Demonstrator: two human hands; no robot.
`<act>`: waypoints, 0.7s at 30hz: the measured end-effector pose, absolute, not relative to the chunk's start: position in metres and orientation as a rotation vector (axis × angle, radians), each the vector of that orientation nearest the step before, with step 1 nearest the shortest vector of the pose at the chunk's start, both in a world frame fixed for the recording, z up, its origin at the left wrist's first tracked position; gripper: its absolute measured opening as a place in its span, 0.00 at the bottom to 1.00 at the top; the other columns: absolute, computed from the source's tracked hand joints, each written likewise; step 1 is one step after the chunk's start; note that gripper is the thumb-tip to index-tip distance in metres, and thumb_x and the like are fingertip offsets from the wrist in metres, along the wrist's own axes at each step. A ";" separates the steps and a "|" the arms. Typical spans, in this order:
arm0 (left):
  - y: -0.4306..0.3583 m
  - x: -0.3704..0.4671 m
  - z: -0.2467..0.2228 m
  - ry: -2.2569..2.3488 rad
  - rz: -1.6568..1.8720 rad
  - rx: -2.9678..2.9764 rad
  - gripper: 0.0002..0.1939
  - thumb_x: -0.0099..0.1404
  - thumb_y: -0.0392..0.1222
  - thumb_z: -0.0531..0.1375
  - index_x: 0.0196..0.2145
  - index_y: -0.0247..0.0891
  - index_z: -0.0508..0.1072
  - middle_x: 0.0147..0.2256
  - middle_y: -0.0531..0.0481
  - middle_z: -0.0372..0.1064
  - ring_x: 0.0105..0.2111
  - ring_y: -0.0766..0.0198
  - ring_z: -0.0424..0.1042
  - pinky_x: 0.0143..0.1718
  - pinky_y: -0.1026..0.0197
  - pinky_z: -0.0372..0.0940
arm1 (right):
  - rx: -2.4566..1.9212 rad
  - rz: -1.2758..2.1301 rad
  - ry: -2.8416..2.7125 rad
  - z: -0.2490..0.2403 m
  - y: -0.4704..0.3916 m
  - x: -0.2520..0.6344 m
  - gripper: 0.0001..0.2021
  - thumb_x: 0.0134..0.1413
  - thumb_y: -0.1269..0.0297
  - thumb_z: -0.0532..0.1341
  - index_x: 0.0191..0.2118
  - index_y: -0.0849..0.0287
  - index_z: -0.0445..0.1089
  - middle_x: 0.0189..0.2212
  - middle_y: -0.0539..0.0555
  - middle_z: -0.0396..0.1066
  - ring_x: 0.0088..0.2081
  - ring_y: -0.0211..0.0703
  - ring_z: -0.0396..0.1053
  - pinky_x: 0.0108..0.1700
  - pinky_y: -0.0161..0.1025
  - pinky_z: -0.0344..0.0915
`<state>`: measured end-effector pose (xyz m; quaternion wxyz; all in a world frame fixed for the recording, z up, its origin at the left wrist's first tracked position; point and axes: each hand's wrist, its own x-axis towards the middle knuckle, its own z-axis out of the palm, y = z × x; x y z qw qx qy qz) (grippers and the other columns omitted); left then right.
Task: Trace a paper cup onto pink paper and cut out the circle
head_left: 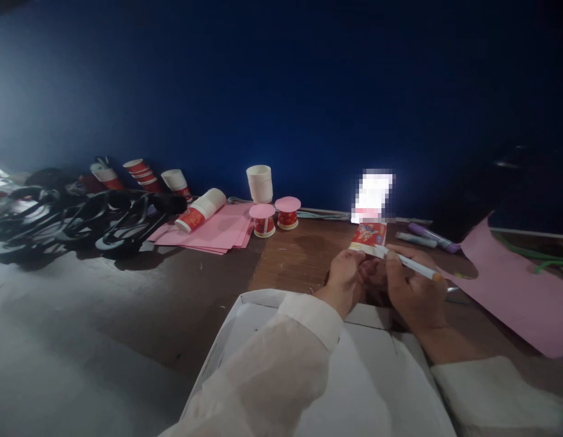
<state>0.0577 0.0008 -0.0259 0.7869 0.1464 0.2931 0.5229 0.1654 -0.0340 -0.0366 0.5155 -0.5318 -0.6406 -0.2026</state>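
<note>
L grip [347, 273] held red-and-white printed paper cup [370, 235], R grip [415, 291] white pen w/ orange end [418, 266], tip nr cup's end, over table [290, 267] twd far edge. Two red paper cups [264, 228] w/ round pink paper tops [262, 211] looked done; stacked white paper cups [260, 185] untopped.

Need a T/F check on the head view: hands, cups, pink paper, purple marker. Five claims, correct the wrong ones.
1. The right hand holds a white stick with an orange end. True.
2. The left hand lies flat on the pink sheets. False: it holds a red-and-white cup.
3. A nested cup stack lies on its side on the pink sheets. True.
4. Both red cups left of the hands are bare on top. False: each bears a pink disc.
5. The purple marker lies left of the left hand. False: it lies to the right of it.
</note>
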 end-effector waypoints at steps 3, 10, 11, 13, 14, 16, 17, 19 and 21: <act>0.000 0.058 -0.023 0.647 1.126 0.305 0.10 0.60 0.24 0.58 0.25 0.35 0.71 0.24 0.51 0.70 0.25 0.69 0.70 0.40 0.64 0.71 | -1.295 -0.482 -1.530 -0.037 -0.034 0.165 0.10 0.67 0.62 0.59 0.40 0.58 0.77 0.36 0.60 0.81 0.39 0.53 0.79 0.46 0.49 0.74; 0.000 0.058 -0.018 0.691 1.091 0.289 0.13 0.65 0.24 0.54 0.26 0.36 0.68 0.24 0.51 0.68 0.23 0.71 0.70 0.35 0.68 0.67 | -1.312 -0.479 -1.539 -0.036 -0.035 0.164 0.10 0.67 0.61 0.59 0.40 0.58 0.77 0.36 0.60 0.81 0.38 0.52 0.79 0.45 0.49 0.74; 0.000 0.057 -0.019 0.696 1.084 0.293 0.13 0.65 0.24 0.55 0.26 0.36 0.68 0.25 0.51 0.68 0.23 0.71 0.70 0.35 0.68 0.67 | -1.323 -0.477 -1.538 -0.036 -0.035 0.164 0.10 0.67 0.62 0.59 0.40 0.58 0.77 0.36 0.60 0.81 0.39 0.52 0.79 0.45 0.49 0.74; 0.000 0.058 -0.022 0.704 1.079 0.303 0.11 0.64 0.25 0.58 0.26 0.36 0.68 0.25 0.51 0.69 0.24 0.70 0.70 0.37 0.67 0.67 | -1.316 -0.489 -1.534 -0.037 -0.035 0.165 0.10 0.66 0.62 0.59 0.40 0.59 0.77 0.36 0.61 0.81 0.39 0.53 0.79 0.45 0.49 0.74; 0.001 0.058 -0.023 0.706 1.083 0.312 0.11 0.63 0.26 0.59 0.26 0.36 0.68 0.25 0.51 0.69 0.24 0.69 0.70 0.38 0.65 0.67 | -1.306 -0.499 -1.534 -0.037 -0.034 0.165 0.10 0.66 0.63 0.59 0.40 0.60 0.77 0.36 0.61 0.81 0.38 0.53 0.79 0.44 0.49 0.74; 0.001 0.059 -0.025 0.707 1.093 0.332 0.10 0.62 0.26 0.60 0.25 0.36 0.68 0.25 0.51 0.70 0.25 0.68 0.70 0.39 0.63 0.68 | -1.290 -0.517 -1.539 -0.037 -0.034 0.166 0.10 0.66 0.63 0.59 0.40 0.60 0.77 0.35 0.60 0.81 0.38 0.53 0.79 0.44 0.48 0.73; 0.001 0.059 -0.026 0.708 1.096 0.339 0.11 0.62 0.26 0.60 0.25 0.36 0.67 0.25 0.51 0.69 0.24 0.68 0.70 0.39 0.62 0.68 | -1.287 -0.523 -1.546 -0.037 -0.034 0.166 0.10 0.66 0.64 0.59 0.40 0.60 0.77 0.36 0.60 0.81 0.38 0.52 0.79 0.44 0.48 0.73; 0.001 0.060 -0.027 0.707 1.101 0.347 0.11 0.61 0.26 0.60 0.24 0.37 0.66 0.24 0.52 0.69 0.24 0.68 0.70 0.39 0.62 0.68 | -1.289 -0.521 -1.552 -0.037 -0.033 0.167 0.09 0.66 0.64 0.59 0.40 0.60 0.77 0.36 0.60 0.81 0.38 0.51 0.79 0.44 0.47 0.74; 0.001 0.060 -0.027 0.703 1.103 0.358 0.11 0.60 0.26 0.60 0.24 0.37 0.66 0.23 0.52 0.68 0.24 0.68 0.70 0.37 0.64 0.68 | -1.290 -0.522 -1.557 -0.038 -0.033 0.168 0.09 0.66 0.63 0.59 0.40 0.60 0.77 0.36 0.60 0.81 0.38 0.51 0.79 0.44 0.47 0.74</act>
